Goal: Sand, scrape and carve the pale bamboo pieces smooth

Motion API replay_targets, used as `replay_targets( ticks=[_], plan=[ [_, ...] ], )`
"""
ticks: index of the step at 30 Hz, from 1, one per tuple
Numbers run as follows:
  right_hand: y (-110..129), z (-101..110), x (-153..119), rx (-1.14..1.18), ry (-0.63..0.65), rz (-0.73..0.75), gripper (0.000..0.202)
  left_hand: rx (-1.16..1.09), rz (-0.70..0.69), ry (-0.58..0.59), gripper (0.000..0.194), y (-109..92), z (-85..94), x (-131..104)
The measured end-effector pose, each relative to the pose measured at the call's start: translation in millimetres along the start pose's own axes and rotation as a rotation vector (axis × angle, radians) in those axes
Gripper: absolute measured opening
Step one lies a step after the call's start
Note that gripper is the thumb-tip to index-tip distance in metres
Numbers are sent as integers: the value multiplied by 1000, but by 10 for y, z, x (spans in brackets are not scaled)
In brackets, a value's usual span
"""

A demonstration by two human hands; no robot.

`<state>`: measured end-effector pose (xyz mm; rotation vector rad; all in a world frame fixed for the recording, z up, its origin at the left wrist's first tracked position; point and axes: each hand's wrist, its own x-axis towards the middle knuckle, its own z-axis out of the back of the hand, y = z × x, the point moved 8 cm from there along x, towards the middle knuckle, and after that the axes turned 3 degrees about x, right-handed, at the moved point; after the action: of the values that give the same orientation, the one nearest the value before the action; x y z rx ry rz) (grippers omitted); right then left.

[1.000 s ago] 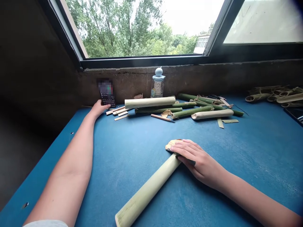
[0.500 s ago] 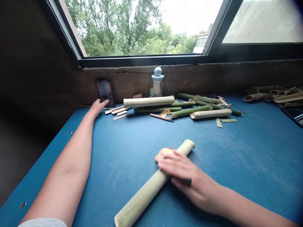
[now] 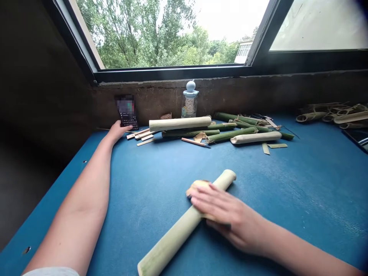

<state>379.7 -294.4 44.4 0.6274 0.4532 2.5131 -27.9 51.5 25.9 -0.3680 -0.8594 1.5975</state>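
Observation:
A peeled, pale green bamboo tube [image 3: 172,239] lies slantwise on the blue table, its far end up and to the right. My right hand [image 3: 221,209] is laid across it near the middle, pressing a folded tan piece, apparently sandpaper [image 3: 197,186], around its surface. The fingers are a little blurred. At the far left, my left hand [image 3: 117,131] grips the lower corner of a dark phone [image 3: 126,111] propped upright by the wall. Its thumb lies over the lower front, and its other fingers are mostly hidden.
Peeled bamboo [image 3: 181,123], green bamboo stems [image 3: 235,135], thin strips [image 3: 145,135] and a pencil [image 3: 196,142] lie along the back. A jar with a light-blue lid [image 3: 190,99] stands behind. More split bamboo [image 3: 342,115] and a dark flat object [image 3: 356,138] lie at right.
My right hand and the sandpaper have shifted and turned slightly on the bamboo. My left hand keeps its hold on the phone. The view has moved very slightly.

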Motion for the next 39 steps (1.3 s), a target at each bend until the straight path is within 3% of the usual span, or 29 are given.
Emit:
replay_targets(
  ticks=[2,4,9,11,14,16,22,28,33,39],
  plan=[
    [-169,105,-17,-60,-110,-131,54,-14,9,-7,54,17,0,17],
    [-182,108,-21,-92,-120,-171,54,-22,19,-15,51,33,-5,39],
    [226,-121,13,12,128,82,56,-55,25,-20,44,43,-11,82],
    [109,-50,8,14,81,41,52,-88,16,-9,42,35,-3,85],
    [-303,137,-50,-21,-75,-165,49,-140,1,13,36,29,24,80],
    [-450,197,-96,-46,-141,-255,50,-162,-2,23,36,34,42,71],
    [-68,-26,-48,-39,40,-21,54,-190,-2,28,44,24,17,27],
    [-336,187,-81,-156,-120,-206,50,-179,27,1,35,17,45,43],
    [-114,29,-48,-151,22,0,51,-168,53,-16,30,43,81,56],
    [-455,203,-100,-247,-165,-183,49,-136,51,-46,34,72,66,72]
  ],
)
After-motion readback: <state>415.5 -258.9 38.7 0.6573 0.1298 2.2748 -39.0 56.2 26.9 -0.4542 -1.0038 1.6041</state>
